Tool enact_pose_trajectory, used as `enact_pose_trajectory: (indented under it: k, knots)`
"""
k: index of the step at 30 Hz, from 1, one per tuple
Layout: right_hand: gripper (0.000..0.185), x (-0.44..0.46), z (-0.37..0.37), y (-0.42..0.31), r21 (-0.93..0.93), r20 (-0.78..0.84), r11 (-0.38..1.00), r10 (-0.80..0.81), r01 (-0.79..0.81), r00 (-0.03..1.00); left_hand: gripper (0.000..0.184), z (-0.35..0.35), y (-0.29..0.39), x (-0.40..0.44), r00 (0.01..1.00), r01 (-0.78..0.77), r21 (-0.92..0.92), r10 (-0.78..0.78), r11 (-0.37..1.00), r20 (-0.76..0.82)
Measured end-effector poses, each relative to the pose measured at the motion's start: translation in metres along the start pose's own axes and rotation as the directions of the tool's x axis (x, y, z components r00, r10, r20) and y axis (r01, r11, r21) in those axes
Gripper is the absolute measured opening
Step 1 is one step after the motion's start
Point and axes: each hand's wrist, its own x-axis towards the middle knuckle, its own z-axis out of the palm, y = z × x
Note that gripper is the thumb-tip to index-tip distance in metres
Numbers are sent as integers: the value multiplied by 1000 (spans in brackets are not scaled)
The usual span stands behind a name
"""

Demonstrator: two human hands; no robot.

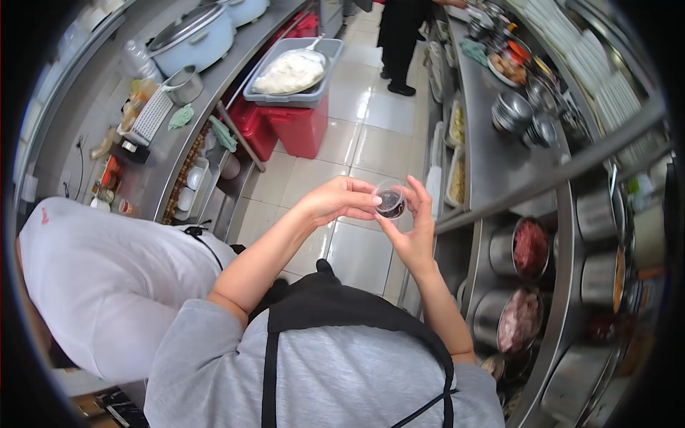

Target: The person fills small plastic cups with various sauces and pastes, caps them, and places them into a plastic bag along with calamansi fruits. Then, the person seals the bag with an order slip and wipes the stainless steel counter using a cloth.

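Out in front of my chest, above the tiled floor, I hold a small clear plastic sauce cup (390,205) with something dark inside. My left hand (346,200) pinches its left side, thumb and fingers closed at the rim. On the other side my right hand (416,225) grips the cup between thumb and fingers, some fingertips raised. The cup looks slightly tilted toward me. Whether a lid sits on it I cannot tell.
A person in a white top (121,285) stands close at my left. Farther along the aisle is another person in black trousers (399,43). A grey tub (335,53) rests on red bins (303,132). Steel counters (492,171) with pots and bowls line both sides.
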Motion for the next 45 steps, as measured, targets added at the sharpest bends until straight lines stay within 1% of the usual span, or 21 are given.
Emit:
enact_pose_trajectory:
  k: [4, 6, 9, 11, 15, 17, 19, 22, 24, 26, 27, 29, 31, 33, 34, 35, 37, 38, 39, 41, 45]
  knots:
    - [74, 46, 41, 12, -42, 107, 998, -38, 43, 994, 35, -52, 22, 1, 996, -16, 2, 16, 1000, -87]
    - [73, 68, 61, 15, -42, 134, 998, -44, 50, 990, 35, -76, 36, -2, 994, 3, -103, -14, 995, -110]
    - [66, 96, 90, 19, 0, 162, 999, -48, 48, 986, 35, -109, 50, -7, 987, -30, -71, 18, 997, -160]
    - [57, 115, 110, 22, -70, 217, 990, -105, 123, 970, 35, -127, 60, -14, 977, -52, -45, 41, 998, -209]
    - [55, 152, 153, 35, 38, 273, 988, -154, 150, 950, 34, -166, 77, -24, 932, -86, 35, 93, 996, -351]
    - [54, 169, 179, 46, 140, 309, 985, -136, 97, 941, 33, -186, 85, -31, 904, -119, 42, 126, 992, -408]
    - [55, 190, 202, 50, 183, 370, 978, -162, 99, 915, 32, -205, 88, -39, 864, -154, 45, 156, 987, -478]
    - [58, 223, 238, 55, 235, 480, 962, -239, 138, 844, 31, -232, 98, -49, 765, -209, 47, 193, 977, -615]
    - [61, 240, 264, 60, 279, 542, 945, -303, 173, 784, 36, -248, 96, -58, 692, -247, 34, 201, 968, -694]
    - [68, 255, 296, 68, 364, 647, 930, -289, 47, 705, 36, -264, 93, -68, 593, -291, 39, 212, 956, -776]
    - [68, 259, 314, 69, 407, 668, 912, -334, 49, 665, 36, -270, 90, -74, 533, -318, 40, 213, 947, -819]
    - [72, 262, 347, 70, 418, 805, 877, -238, -235, 544, 35, -283, 80, -90, 446, -394, 25, 215, 919, -869]
    - [72, 263, 378, 62, 423, 845, 882, -300, -209, 442, 34, -286, 72, -110, 340, -473, 7, 190, 881, -921]
    - [71, 257, 403, 53, 483, 837, 852, -381, -201, 393, 33, -287, 64, -131, 248, -507, 8, 154, 862, -957]
    - [71, 256, 414, 46, 476, 842, 869, -405, -136, 357, 33, -287, 61, -141, 200, -522, 8, 132, 853, -971]
    - [71, 255, 425, 38, 475, 848, 869, -409, -141, 335, 33, -289, 59, -151, 185, -533, 5, 122, 846, -975]
    - [72, 249, 448, 23, 516, 834, 854, -482, -72, 268, 38, -292, 55, -173, 86, -539, 96, 169, 836, -982]
    - [72, 244, 460, 19, 536, 826, 841, -503, -78, 254, 37, -295, 52, -183, 55, -546, 124, 183, 829, -982]
    - [72, 239, 474, 12, 528, 833, 845, -496, -83, 246, 37, -297, 52, -195, 56, -552, 114, 173, 826, -983]
    - [72, 228, 495, -1, 597, 791, 793, -557, -121, 252, 34, -299, 52, -218, -41, -543, 181, 190, 820, -981]
    - [73, 205, 538, -32, 596, 796, 785, -552, -170, 246, 33, -312, 48, -268, -86, -555, 220, 208, 802, -974]
